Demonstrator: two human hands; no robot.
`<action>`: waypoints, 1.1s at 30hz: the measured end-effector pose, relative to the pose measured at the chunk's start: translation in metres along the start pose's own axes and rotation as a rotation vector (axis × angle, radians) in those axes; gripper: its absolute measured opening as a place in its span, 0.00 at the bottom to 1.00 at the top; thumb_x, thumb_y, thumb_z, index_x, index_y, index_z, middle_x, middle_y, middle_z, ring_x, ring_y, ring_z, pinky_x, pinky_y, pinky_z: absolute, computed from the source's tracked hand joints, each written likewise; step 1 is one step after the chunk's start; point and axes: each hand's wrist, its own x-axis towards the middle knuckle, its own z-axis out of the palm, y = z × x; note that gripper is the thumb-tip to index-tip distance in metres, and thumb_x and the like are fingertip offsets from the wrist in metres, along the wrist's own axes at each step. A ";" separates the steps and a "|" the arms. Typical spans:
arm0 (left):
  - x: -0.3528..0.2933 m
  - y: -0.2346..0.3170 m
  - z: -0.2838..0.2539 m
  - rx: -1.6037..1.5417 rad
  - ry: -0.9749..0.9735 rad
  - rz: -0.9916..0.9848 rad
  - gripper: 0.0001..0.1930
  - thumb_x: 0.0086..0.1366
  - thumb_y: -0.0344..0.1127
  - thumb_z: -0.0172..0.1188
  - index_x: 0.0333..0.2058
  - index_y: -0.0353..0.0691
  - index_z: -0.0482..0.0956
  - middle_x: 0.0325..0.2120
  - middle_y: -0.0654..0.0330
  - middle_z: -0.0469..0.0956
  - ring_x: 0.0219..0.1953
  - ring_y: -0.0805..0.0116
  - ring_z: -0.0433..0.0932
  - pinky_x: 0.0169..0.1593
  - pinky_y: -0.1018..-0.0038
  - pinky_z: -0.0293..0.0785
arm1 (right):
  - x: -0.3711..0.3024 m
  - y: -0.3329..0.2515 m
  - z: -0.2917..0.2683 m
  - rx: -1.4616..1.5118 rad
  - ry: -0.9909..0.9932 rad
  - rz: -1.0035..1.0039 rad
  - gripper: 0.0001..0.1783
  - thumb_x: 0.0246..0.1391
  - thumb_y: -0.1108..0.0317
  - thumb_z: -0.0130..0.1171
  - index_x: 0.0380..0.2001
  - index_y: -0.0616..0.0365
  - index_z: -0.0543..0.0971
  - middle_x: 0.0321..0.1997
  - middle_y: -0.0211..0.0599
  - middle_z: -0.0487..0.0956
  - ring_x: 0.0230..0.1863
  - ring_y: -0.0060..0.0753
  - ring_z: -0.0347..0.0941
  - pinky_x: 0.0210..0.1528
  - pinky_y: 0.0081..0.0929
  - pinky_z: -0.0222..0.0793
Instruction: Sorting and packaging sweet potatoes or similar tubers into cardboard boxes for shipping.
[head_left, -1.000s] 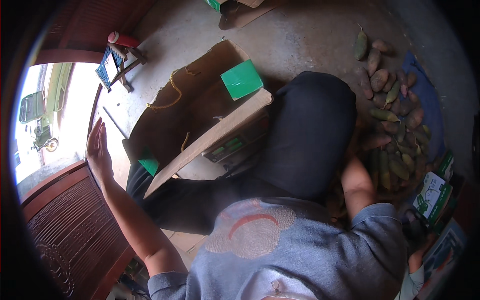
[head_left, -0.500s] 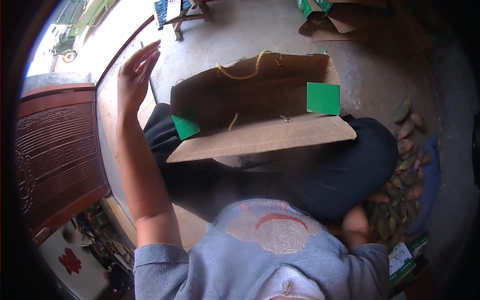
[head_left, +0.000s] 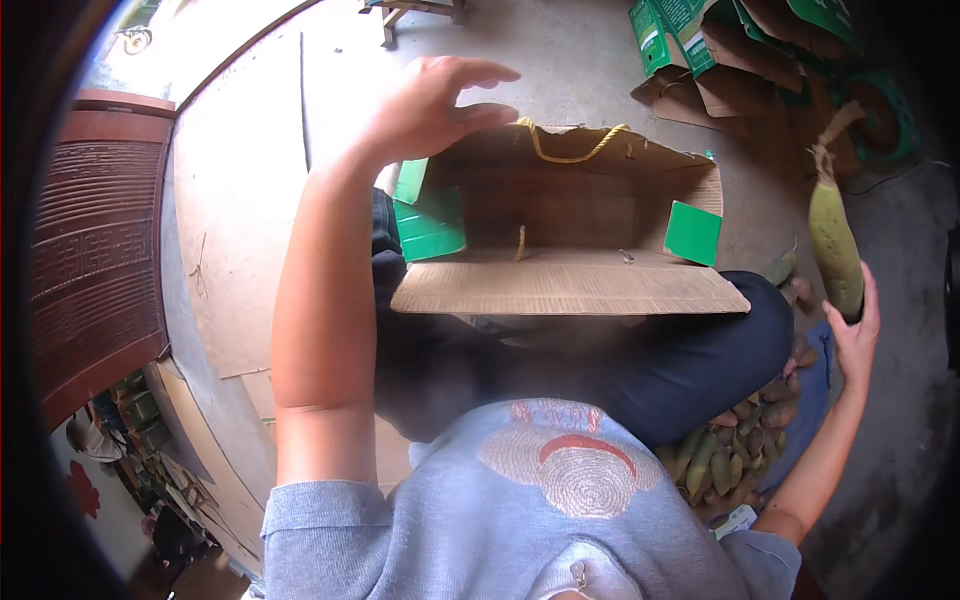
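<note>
An open cardboard box (head_left: 570,289) with green flaps and a yellow rope handle rests across my legs, its inside in shadow. Above its far left corner is my left hand (head_left: 440,105), empty, thumb and fingers apart; I cannot tell if it touches the rim. Out to the right, my right hand (head_left: 858,325) grips a long green radish (head_left: 835,240) by its lower end. The radish stands nearly upright, its trimmed pale leaf stalks at the top. On the floor beside my right knee lies a pile of green and reddish radishes (head_left: 735,450).
Green and brown cardboard boxes (head_left: 700,55) stand at the far right. A blue cloth (head_left: 815,390) lies by the pile. To the left are a carved dark red wooden panel (head_left: 105,240) and flat boards (head_left: 235,260). Stool legs (head_left: 395,20) show at the top.
My right hand has risen from low beside the pile and now holds up a radish. My left hand has swung right, over the box's corner. The view has shifted.
</note>
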 end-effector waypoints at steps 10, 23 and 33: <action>-0.014 -0.007 0.007 0.157 -0.100 -0.082 0.15 0.72 0.42 0.59 0.54 0.48 0.83 0.43 0.55 0.86 0.45 0.52 0.84 0.52 0.61 0.80 | 0.125 -0.240 0.131 -0.223 -1.071 -0.516 0.33 0.45 0.61 0.72 0.53 0.65 0.74 0.51 0.52 0.79 0.58 0.56 0.75 0.59 0.44 0.71; -0.015 0.002 0.004 0.151 -0.190 -0.160 0.18 0.62 0.22 0.54 0.48 0.44 0.86 0.36 0.47 0.85 0.40 0.47 0.84 0.48 0.59 0.80 | 0.119 -0.207 0.406 -0.185 -1.311 -0.421 0.51 0.49 0.53 0.74 0.70 0.63 0.62 0.74 0.58 0.63 0.76 0.54 0.57 0.75 0.44 0.55; -0.013 0.000 0.012 0.165 -0.134 -0.106 0.16 0.64 0.23 0.55 0.46 0.41 0.86 0.36 0.46 0.85 0.39 0.47 0.85 0.47 0.58 0.81 | 0.113 -0.200 0.418 -0.323 -1.279 -0.565 0.47 0.49 0.51 0.73 0.68 0.60 0.68 0.70 0.56 0.69 0.72 0.56 0.63 0.73 0.45 0.60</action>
